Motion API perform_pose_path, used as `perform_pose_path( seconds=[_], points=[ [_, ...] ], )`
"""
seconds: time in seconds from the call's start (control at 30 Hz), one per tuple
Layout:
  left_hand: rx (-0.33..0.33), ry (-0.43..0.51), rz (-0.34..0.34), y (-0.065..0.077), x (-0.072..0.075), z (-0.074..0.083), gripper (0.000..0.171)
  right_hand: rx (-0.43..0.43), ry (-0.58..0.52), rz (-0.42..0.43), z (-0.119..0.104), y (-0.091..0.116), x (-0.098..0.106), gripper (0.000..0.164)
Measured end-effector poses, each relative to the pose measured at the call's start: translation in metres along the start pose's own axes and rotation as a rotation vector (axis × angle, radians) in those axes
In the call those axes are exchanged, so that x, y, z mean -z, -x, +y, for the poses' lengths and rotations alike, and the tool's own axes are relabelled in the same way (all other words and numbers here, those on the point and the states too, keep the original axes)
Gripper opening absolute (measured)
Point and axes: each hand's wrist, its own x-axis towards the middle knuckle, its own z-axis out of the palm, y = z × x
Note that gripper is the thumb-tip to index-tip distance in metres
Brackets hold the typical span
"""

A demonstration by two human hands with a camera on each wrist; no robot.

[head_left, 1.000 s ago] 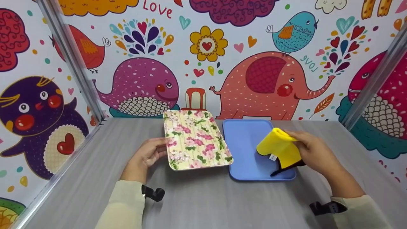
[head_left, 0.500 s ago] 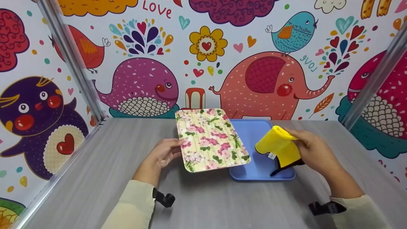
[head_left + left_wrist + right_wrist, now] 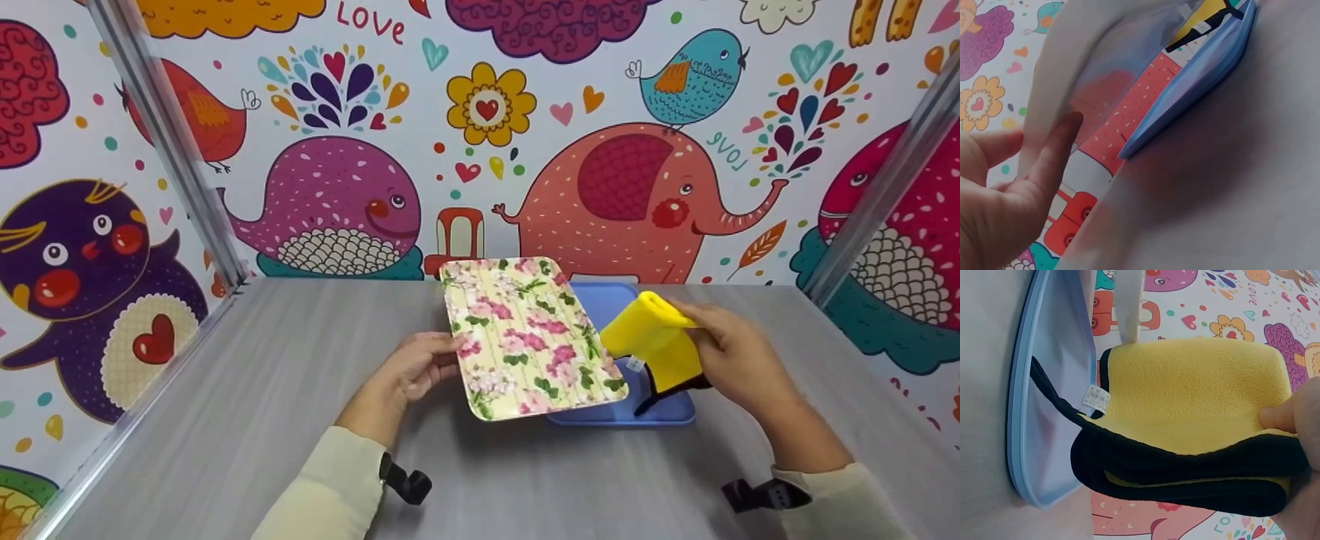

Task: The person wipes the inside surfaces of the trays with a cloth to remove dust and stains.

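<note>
The fingers of the left hand pinch one long edge of the floral tray, with the thumb on one face and fingers on the other. On the opposite side of the blue tray, the right hand pinches a yellow cloth by its folded upper corner. The floral tray hangs tilted above the blue tray's left part, hiding much of it; the cloth hangs over its right part. Whether cloth and floral tray touch, I can't tell.

The step in hand seems to be bringing tray and cloth together while both are held up. The next move probably calls for a steady left pinch and a clear gap between the floral tray and the blue one.

The floral tray has rounded corners, pink blooms and green leaves on cream, and a pale, glossy underside. The cloth looks plush, folded in layers, black-edged, with a small white label. The blue tray lies flat on the grey surface.
</note>
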Motion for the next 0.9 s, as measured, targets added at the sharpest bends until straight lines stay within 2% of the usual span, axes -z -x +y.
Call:
perform_pose_path(
  seconds=[0.17,0.43,0.67,0.9],
  points=[
    [0.007,0.003,0.001,0.0,-0.008,-0.004,0.035,0.022,-0.003,-0.012,-0.008,0.002,-0.003,0.047],
    [-0.014,0.038,0.07,-0.002,-0.017,-0.009,0.034,0.075,0.007,-0.078,-0.022,0.007,-0.018,0.047],
    [-0.074,0.073,0.083,-0.002,-0.026,-0.015,0.032,0.086,0.088,-0.132,-0.035,0.012,-0.035,0.051],
    [-0.067,0.067,0.113,0.001,-0.034,-0.016,0.032,0.141,0.17,-0.207,-0.043,0.016,-0.049,0.052]
  ],
)
